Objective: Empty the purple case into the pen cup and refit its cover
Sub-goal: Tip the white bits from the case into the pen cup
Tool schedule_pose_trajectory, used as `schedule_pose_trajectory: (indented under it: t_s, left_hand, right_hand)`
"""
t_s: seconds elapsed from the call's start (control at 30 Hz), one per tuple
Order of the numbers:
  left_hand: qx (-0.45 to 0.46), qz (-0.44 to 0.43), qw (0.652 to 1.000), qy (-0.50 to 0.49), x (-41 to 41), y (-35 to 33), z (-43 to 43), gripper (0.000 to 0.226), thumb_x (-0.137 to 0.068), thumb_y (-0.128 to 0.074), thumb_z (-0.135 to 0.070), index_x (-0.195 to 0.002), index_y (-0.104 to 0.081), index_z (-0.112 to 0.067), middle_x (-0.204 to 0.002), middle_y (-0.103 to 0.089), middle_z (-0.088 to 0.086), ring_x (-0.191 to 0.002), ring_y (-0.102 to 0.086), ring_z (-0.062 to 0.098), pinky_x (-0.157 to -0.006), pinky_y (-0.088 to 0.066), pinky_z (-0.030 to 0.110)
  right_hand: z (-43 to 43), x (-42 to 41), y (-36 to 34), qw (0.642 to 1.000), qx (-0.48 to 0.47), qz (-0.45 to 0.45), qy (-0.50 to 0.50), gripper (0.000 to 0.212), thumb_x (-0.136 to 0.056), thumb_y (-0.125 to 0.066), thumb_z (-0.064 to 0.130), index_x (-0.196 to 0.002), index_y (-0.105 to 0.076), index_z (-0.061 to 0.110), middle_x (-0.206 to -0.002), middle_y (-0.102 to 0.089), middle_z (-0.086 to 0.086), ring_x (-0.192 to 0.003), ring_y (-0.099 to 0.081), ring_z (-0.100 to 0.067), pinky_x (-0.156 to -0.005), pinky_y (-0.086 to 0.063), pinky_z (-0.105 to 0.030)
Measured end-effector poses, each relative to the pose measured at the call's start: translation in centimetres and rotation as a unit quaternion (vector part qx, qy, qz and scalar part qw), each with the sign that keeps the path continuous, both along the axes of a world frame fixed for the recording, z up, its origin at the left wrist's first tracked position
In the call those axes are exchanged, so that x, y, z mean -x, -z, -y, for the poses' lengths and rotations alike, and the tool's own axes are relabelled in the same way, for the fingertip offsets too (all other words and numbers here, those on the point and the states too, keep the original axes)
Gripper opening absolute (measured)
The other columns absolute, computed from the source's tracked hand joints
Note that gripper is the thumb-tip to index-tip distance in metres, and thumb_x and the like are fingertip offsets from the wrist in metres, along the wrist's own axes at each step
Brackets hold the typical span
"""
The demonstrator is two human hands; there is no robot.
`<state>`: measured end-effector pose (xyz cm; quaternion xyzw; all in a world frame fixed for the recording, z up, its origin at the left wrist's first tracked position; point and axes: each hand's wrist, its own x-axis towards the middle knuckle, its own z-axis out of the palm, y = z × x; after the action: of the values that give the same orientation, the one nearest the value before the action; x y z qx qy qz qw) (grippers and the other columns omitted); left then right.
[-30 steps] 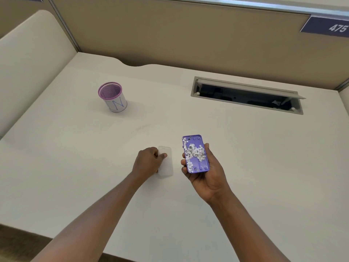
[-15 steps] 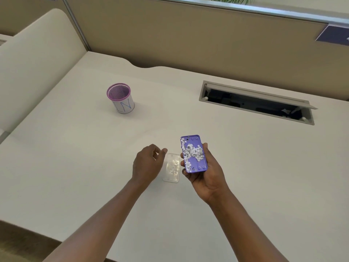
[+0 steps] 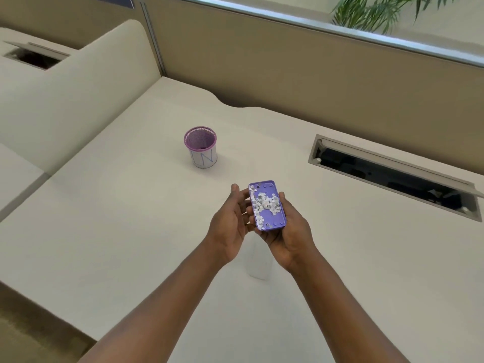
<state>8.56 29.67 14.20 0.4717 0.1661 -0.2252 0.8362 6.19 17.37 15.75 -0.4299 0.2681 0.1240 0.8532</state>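
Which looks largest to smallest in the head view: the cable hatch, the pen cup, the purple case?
1. cable hatch
2. purple case and pen cup: these look alike, and the case is nearer the camera, so I leave them unranked.

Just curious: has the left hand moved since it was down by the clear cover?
Yes. The left hand has left the clear cover on the desk and come up beside the purple case.

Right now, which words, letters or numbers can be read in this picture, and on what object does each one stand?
"N", in blue pen, on the white band around the pen cup; a fainter mark to its left cannot be read.
Dark blue sign on the partition, top left: cut by the frame, no text readable.
Purple case: no text visible.
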Motion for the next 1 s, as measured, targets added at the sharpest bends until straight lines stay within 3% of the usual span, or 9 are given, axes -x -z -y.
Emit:
schedule_pose_trajectory:
  t_s: [0.07,0.13,0.2,0.33,0.53,0.63,0.77,0.87,1.0]
  left_hand:
    - [0.007,0.002,1.0,-0.017,-0.5,0.0,0.0,0.061,-0.107,-0.032,-0.053,-0.13,-0.066,-0.008,-0.094,-0.07,0.006,-0.081,-0.053,0.026,-0.084,-0.045,0.035]
    - [0.011,0.001,0.999,-0.037,-1.4,0.2,-0.4,0.064,-0.106,-0.032,-0.054,-0.129,-0.067,-0.005,-0.117,-0.064,0.021,-0.103,-0.047,0.033,-0.101,-0.04,0.046]
    - [0.007,0.006,0.999,-0.045,-2.1,0.2,-0.6,0.065,-0.105,-0.033,-0.056,-0.123,-0.071,-0.008,-0.127,-0.068,0.022,-0.112,-0.058,0.035,-0.113,-0.039,0.05]
    - [0.015,0.019,0.999,-0.047,-4.1,0.2,-1.5,0.063,-0.103,-0.033,-0.06,-0.116,-0.076,-0.015,-0.122,-0.073,0.018,-0.111,-0.07,0.03,-0.109,-0.048,0.047]
    - [0.068,0.05,0.994,-0.063,-8.1,0.0,-3.9,0.065,-0.105,-0.028,-0.056,-0.132,-0.064,-0.009,-0.122,-0.072,0.019,-0.116,-0.067,0.03,-0.113,-0.041,0.05]
    - [0.074,0.065,0.992,-0.077,-10.3,-0.3,-5.4,0.066,-0.106,-0.027,-0.055,-0.134,-0.061,-0.007,-0.126,-0.068,0.022,-0.118,-0.065,0.032,-0.116,-0.037,0.052]
    - [0.069,0.084,0.988,-0.111,-13.1,-0.9,-6.9,0.06,-0.106,-0.03,-0.052,-0.125,-0.065,-0.008,-0.114,-0.072,0.014,-0.11,-0.066,0.032,-0.115,-0.037,0.052]
    - [0.051,0.083,0.986,-0.137,-14.8,-1.5,-7.8,0.063,-0.106,-0.034,-0.049,-0.139,-0.054,0.002,-0.127,-0.061,0.021,-0.117,-0.057,0.036,-0.117,-0.035,0.052]
    - [0.009,0.069,0.984,-0.164,-17.0,-2.5,-8.9,0.052,-0.106,-0.039,-0.048,-0.117,-0.067,-0.006,-0.108,-0.073,0.013,-0.1,-0.067,0.028,-0.107,-0.047,0.044]
  right_hand:
    - [-0.5,-0.9,-0.1,1.0,0.007,-0.001,-0.009,0.042,-0.104,-0.05,0.034,-0.114,-0.074,0.002,-0.107,-0.075,-0.024,-0.078,-0.072,-0.029,-0.071,-0.062,-0.037]
    - [-1.1,-2.1,-0.2,1.0,0.006,-0.004,-0.021,0.038,-0.104,-0.053,0.029,-0.1,-0.08,0.003,-0.099,-0.077,-0.023,-0.073,-0.073,-0.029,-0.068,-0.063,-0.035]
    - [-1.6,-3.0,-0.4,1.0,0.0,-0.005,-0.027,0.036,-0.103,-0.054,0.026,-0.093,-0.082,0.005,-0.097,-0.078,-0.02,-0.071,-0.074,-0.027,-0.063,-0.063,-0.034]
    - [-2.8,-4.8,-0.8,0.999,0.005,-0.023,-0.04,0.025,-0.102,-0.057,0.023,-0.106,-0.074,0.006,-0.09,-0.076,-0.012,-0.067,-0.069,-0.022,-0.055,-0.059,-0.029]
    - [-4.2,-9.4,-2.0,0.997,0.013,-0.029,-0.077,0.02,-0.099,-0.056,0.01,-0.088,-0.073,0.008,-0.071,-0.074,-0.006,-0.052,-0.067,-0.016,-0.05,-0.057,-0.026]
    - [-5.2,-12.0,-2.8,0.993,0.031,-0.027,-0.109,0.019,-0.098,-0.059,0.013,-0.089,-0.074,0.008,-0.071,-0.076,-0.006,-0.052,-0.068,-0.016,-0.049,-0.056,-0.026]
    - [-6.7,-15.4,-3.4,0.99,0.036,-0.028,-0.135,0.019,-0.1,-0.057,0.013,-0.092,-0.073,0.005,-0.072,-0.076,-0.008,-0.052,-0.068,-0.018,-0.049,-0.056,-0.026]
    - [-7.5,-17.3,-3.7,0.988,0.04,-0.032,-0.144,0.02,-0.1,-0.055,0.012,-0.092,-0.071,0.004,-0.071,-0.075,-0.01,-0.053,-0.068,-0.019,-0.05,-0.058,-0.027]
    - [-8.8,-19.5,-4.1,0.988,0.039,-0.041,-0.145,0.023,-0.099,-0.048,0.005,-0.094,-0.07,0.0,-0.082,-0.073,-0.015,-0.067,-0.065,-0.024,-0.053,-0.061,-0.029]
